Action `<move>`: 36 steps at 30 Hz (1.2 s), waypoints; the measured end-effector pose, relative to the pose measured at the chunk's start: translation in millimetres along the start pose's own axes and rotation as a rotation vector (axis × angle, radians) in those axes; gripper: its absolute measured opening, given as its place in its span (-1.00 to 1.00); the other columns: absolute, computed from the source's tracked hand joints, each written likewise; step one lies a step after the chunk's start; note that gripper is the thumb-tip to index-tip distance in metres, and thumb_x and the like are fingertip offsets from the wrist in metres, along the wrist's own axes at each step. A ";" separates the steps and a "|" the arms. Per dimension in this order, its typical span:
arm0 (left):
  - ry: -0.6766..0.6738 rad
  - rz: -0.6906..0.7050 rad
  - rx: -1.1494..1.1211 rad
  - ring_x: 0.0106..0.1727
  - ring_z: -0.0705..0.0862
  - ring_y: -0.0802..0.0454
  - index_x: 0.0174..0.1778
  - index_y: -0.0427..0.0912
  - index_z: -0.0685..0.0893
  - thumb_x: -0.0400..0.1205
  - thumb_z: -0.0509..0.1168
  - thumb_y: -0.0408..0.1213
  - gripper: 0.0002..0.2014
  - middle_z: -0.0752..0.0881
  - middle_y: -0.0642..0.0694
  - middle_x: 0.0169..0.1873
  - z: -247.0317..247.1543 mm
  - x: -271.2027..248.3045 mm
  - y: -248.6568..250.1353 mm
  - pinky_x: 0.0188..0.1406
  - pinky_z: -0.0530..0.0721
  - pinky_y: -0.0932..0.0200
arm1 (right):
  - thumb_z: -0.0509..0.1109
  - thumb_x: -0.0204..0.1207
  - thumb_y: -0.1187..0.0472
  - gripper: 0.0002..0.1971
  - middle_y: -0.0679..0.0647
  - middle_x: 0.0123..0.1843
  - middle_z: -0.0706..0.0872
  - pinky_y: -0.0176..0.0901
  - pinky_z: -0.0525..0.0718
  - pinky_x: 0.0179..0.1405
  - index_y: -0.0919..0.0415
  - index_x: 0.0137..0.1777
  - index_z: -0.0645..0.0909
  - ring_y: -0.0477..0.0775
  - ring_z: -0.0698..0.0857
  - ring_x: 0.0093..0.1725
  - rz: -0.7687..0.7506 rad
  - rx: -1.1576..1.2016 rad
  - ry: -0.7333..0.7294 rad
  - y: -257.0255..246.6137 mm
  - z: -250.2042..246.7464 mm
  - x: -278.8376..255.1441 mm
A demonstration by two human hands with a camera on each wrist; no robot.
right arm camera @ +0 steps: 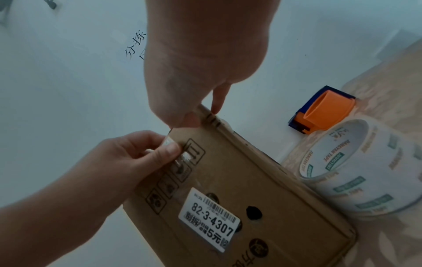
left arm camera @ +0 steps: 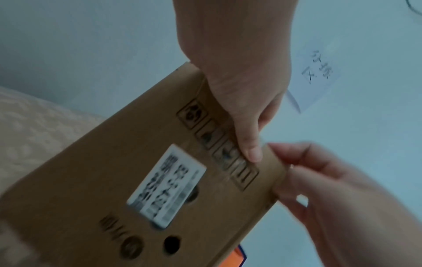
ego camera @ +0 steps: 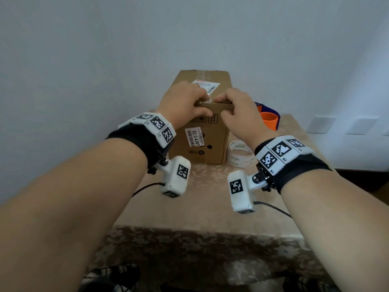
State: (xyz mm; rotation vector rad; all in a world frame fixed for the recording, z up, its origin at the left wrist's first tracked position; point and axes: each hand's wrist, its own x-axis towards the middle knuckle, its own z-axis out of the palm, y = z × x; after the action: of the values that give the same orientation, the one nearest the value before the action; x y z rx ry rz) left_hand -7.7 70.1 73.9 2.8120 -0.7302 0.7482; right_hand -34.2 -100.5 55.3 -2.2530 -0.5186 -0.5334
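Note:
A brown cardboard box (ego camera: 206, 140) with white labels stands on the table, its top flaps closed. My left hand (ego camera: 185, 102) curls over the top front edge and pinches a strip of clear tape (right arm camera: 182, 155) against the box front with the thumb. My right hand (ego camera: 235, 110) grips the same edge just to the right, thumb on the front face and fingers on top. In the right wrist view the right hand (right arm camera: 194, 72) sits at the box corner, with the left hand (right arm camera: 128, 157) below it. The left wrist view shows my left thumb flat on the box (left arm camera: 114, 162).
A roll of clear packing tape (ego camera: 240, 157) lies right of the box. Behind it sits an orange and blue tape dispenser (ego camera: 268, 120). The table (ego camera: 200, 218) carries a beige patterned cloth and stands against a white wall. Cables trail from both wrist cameras.

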 end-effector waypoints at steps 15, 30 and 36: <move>-0.170 0.039 0.153 0.28 0.58 -0.11 0.35 -0.14 0.43 0.34 0.50 0.12 -0.26 0.61 -0.10 0.29 -0.9 -14.1 -18.1 0.22 0.54 -0.02 | 0.54 0.17 -0.28 -0.13 0.24 0.36 0.39 0.13 0.48 0.19 0.08 0.43 0.34 0.27 0.39 0.32 -0.113 -0.844 -0.180 -20.1 12.4 18.8; -0.106 0.068 0.017 0.19 0.66 -0.14 0.43 0.00 0.54 0.67 0.05 0.06 -0.55 0.71 -0.05 0.26 -16.7 -20.4 -30.2 0.07 0.63 -0.11 | 0.38 0.49 -0.10 -0.42 0.02 0.55 0.45 0.07 0.35 0.46 -0.05 0.51 0.39 0.19 0.29 0.52 -0.065 -0.396 -0.242 -16.9 5.9 22.3; -0.095 0.000 -0.088 0.34 0.61 -0.12 0.41 -0.04 0.59 0.72 0.14 -0.10 -0.64 0.66 -0.09 0.36 -28.4 -30.3 -48.3 0.25 0.59 -0.05 | 0.26 0.58 -0.08 -0.51 0.06 0.56 0.47 0.06 0.28 0.55 -0.01 0.50 0.41 0.21 0.33 0.55 -0.118 -0.397 -0.271 -25.3 29.0 36.8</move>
State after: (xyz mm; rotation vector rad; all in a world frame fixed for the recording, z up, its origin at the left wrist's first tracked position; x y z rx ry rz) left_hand -19.3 132.1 82.8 2.7833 -0.7579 0.5707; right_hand -10.4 -55.4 70.6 -2.7080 -0.7386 -0.4187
